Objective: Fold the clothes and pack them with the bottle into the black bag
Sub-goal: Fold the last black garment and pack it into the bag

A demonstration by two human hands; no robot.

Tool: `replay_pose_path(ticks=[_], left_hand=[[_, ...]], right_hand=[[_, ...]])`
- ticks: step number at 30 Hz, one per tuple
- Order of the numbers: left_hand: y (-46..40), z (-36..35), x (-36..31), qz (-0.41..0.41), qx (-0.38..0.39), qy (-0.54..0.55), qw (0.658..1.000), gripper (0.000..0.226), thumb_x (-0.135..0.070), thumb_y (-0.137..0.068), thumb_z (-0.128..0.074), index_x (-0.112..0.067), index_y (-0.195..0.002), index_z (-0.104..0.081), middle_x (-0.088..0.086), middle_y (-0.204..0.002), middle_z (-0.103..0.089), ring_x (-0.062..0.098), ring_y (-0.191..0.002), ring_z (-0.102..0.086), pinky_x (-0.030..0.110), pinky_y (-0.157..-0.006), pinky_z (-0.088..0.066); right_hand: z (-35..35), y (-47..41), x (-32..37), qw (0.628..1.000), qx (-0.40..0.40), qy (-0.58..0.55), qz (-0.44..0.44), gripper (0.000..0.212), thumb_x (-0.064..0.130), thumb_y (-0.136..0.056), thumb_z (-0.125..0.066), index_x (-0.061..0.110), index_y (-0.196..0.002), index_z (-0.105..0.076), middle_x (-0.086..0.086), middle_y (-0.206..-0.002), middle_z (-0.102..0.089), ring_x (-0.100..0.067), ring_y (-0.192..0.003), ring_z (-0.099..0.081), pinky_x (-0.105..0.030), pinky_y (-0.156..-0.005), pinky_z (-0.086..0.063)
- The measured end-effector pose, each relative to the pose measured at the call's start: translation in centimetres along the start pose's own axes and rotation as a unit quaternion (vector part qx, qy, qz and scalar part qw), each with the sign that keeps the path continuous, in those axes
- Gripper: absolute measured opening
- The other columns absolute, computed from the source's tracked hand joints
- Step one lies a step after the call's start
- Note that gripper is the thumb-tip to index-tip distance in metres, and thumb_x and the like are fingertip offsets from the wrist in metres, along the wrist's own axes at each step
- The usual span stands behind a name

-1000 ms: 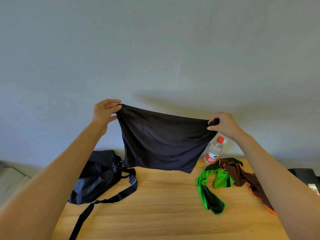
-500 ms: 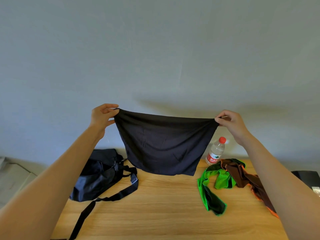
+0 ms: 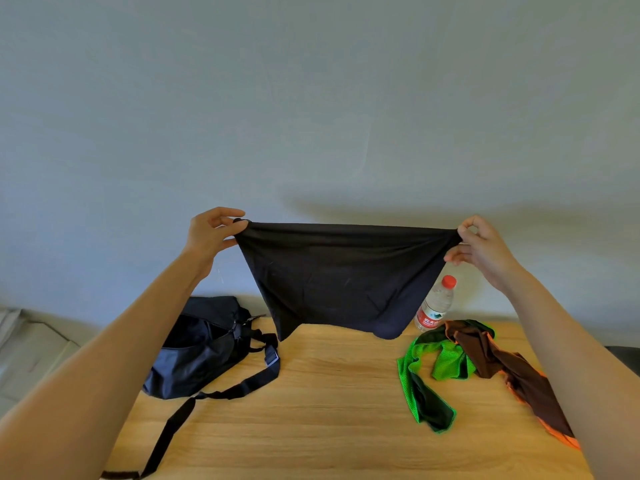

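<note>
A: Black thin soft cloth garment (image 3: pixel 341 282) is held spread in the air above the light wooden desk (image 3: pixel 332 410), its lower edge hanging just over the far part of the desk. Its top corners are pinched, one by the left hand (image 3: pixel 211 233), one by the right hand (image 3: pixel 483 242), with fingers curled on the fabric.

B: How is it expected to handle?

A: Light and limp, judging by the sag; no stiffness is to be relied on. The corners are best kept in the grip until it is laid flat for folding.

B: And the rest?

A: The open black fabric bag with strap (image 3: pixel 201 348) lies at the left. The clear plastic bottle with red cap (image 3: pixel 435 304) stands at the right, beside the crumpled green mesh garment (image 3: pixel 433 372) and the brown garment with orange trim (image 3: pixel 512 372), both seemingly unfolded.
</note>
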State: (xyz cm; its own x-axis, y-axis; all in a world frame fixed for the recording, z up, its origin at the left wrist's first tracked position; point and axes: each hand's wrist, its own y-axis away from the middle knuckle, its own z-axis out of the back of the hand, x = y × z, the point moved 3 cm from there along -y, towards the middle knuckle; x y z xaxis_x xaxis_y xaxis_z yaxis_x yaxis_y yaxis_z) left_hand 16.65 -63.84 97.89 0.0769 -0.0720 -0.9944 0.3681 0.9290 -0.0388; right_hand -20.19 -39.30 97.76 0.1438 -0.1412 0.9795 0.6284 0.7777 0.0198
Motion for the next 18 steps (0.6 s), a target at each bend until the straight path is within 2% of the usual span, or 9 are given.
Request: replay_pose_path(ticks=[3, 8, 11, 15, 18], left_hand=[[0.1, -0.2, 0.0, -0.002, 0.008, -0.002, 1.0, 0.013, -0.005, -0.084, -0.066, -0.017, -0.089, -0.067, 0.005, -0.078, -0.056, 0.018, -0.086, -0.061, 0.031, -0.079, -0.055], [0.5, -0.2, -0.2, -0.011, 0.02, -0.015, 1.0, 0.012, -0.004, -0.084, -0.066, -0.016, -0.087, -0.067, 0.014, -0.093, -0.056, 0.018, -0.088, -0.062, 0.022, -0.07, -0.056], [0.6, 0.0, -0.2, -0.015, 0.03, -0.023, 0.999, 0.011, -0.004, -0.084, -0.066, -0.016, -0.086, -0.067, 0.016, -0.098, -0.057, 0.018, -0.089, -0.062, 0.021, -0.068, -0.057], [0.7, 0.2, -0.1, -0.008, 0.032, -0.014, 0.999, 0.01, -0.006, -0.086, -0.064, -0.014, -0.091, -0.068, 0.008, -0.083, -0.058, 0.018, -0.087, -0.062, 0.02, -0.067, -0.056], [0.9, 0.3, 0.1, 0.002, 0.032, -0.006, 0.999, 0.01, -0.008, -0.088, -0.062, -0.015, -0.094, -0.067, 0.007, -0.08, -0.06, 0.017, -0.083, -0.063, 0.02, -0.068, -0.057]], right_hand=[[-0.1, 0.0, 0.4, 0.997, 0.022, 0.079, 0.006, 0.021, 0.013, -0.102, -0.034, 0.017, -0.082, -0.036, -0.017, -0.07, -0.056, -0.017, -0.051, -0.066, -0.021, -0.05, -0.053], [0.6, 0.1, 0.5, 0.996, 0.03, 0.083, 0.024, 0.017, -0.007, -0.089, -0.054, 0.008, -0.081, -0.05, -0.018, -0.074, -0.056, -0.013, -0.05, -0.062, -0.021, -0.052, -0.053], [1.1, 0.5, 0.4, 0.999, 0.019, 0.043, 0.011, 0.017, -0.007, -0.085, -0.06, 0.009, -0.086, -0.059, -0.014, -0.077, -0.059, -0.013, -0.053, -0.06, -0.021, -0.054, -0.053], [1.6, 0.8, 0.2, 0.999, -0.016, -0.043, 0.001, 0.009, 0.003, -0.085, -0.063, 0.01, -0.089, -0.064, -0.003, -0.068, -0.065, -0.012, -0.052, -0.061, -0.019, -0.053, -0.05], [1.8, 0.8, -0.1, 0.996, -0.034, -0.085, -0.007, 0.005, 0.006, -0.086, -0.062, 0.009, -0.089, -0.064, 0.004, -0.061, -0.066, -0.011, -0.049, -0.06, -0.018, -0.046, -0.043]])
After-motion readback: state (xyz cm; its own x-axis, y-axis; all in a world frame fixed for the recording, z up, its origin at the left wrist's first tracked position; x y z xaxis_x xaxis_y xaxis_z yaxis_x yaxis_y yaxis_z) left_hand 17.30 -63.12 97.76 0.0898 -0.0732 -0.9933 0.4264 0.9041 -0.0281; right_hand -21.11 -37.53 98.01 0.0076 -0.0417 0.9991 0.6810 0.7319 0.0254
